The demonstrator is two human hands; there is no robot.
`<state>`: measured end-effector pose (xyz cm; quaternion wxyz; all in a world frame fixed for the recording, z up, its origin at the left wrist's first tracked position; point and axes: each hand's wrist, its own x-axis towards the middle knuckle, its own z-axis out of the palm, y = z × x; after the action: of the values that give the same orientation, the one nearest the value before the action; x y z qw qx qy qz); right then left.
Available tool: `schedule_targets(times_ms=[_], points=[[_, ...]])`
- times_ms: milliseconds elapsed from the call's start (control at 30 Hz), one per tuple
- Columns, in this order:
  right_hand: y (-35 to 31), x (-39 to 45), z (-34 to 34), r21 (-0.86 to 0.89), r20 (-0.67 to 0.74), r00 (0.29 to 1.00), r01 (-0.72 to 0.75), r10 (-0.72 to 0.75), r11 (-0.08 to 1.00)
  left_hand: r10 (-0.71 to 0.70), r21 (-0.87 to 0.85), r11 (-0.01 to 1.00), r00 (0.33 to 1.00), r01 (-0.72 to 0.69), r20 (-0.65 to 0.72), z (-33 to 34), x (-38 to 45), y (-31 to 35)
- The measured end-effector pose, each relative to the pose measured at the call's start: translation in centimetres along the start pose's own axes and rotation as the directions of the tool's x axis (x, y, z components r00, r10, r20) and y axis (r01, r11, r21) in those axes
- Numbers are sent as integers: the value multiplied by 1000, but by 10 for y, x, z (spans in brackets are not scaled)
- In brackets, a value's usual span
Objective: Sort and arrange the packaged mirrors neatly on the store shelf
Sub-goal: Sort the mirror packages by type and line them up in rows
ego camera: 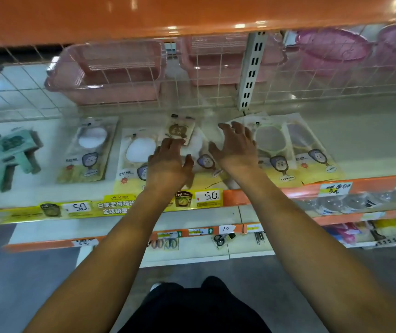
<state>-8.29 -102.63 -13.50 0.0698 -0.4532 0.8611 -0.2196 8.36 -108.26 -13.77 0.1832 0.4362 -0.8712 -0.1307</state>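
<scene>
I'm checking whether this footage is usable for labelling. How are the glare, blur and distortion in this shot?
Head view: ceiling lights glare on the glossy orange upper shelf; wide-angle distortion bows the orange shelf edge with yellow price strips; soft blur smears the print on the clear-packaged hand mirrors and the outlines of the left hand and right hand.

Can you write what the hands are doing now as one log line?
left hand: flat on mirror pack | right hand: spread on same pack | neighbouring packs: overlapping | stage: sorting

mirror pack [201, 150] half hidden, label print [114, 207] blurred
</scene>
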Motion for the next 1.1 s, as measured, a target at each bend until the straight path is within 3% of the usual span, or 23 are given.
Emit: schedule_targets(times_ms=[133,300,533,833,1100], points=[[-33,-3,18,35,45,998,51,-53,998,-55,8,998,996,55,-69,-15,-15,-31],[-63,-9,38,30,68,995,65,-67,997,-114,-14,993,992,114,-55,-31,-22,-62],[-101,-14,56,11,88,996,-22,21,1000,-50,-51,998,996,46,-75,-47,-16,-103],[-132,-29,74,-81,-40,994,-107,104,991,20,-157,987,1000,-20,-1,-61,-4,-140],[-141,-33,88,-80,-44,988,-154,151,985,47,-157,987,999,-45,10,-65,-3,-149]])
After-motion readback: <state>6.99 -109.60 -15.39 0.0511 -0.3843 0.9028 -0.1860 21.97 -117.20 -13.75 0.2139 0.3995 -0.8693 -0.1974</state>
